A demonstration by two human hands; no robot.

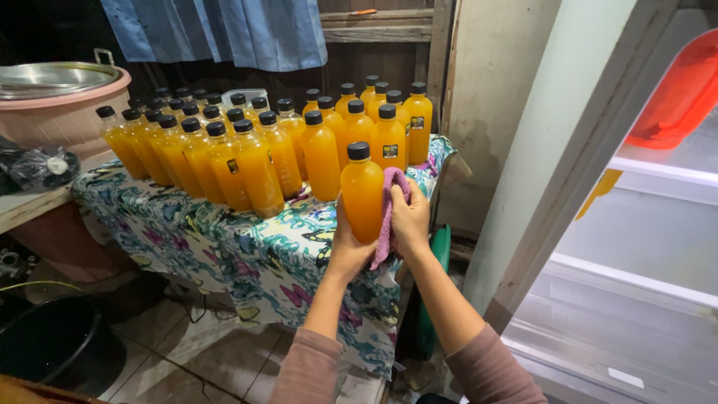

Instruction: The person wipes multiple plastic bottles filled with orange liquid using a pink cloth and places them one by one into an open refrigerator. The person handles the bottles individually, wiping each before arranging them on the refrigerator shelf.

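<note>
My left hand (345, 251) grips an orange bottle (362, 193) (black cap on top) from below, upright over the table's (224, 247) front edge. My right hand (410, 218) presses a pink cloth (389, 217) against its side. More bottles (254, 142) crowd behind.

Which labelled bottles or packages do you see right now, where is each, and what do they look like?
Held bottle: orange liquid, black cap, between the left hand and the right hand with a pink cloth; no label visible.
Bottle group: many alike, on the floral tablecloth.
Small labels: dark rectangles on a few bottles' fronts.
Black bag: far left, knotted.
</note>
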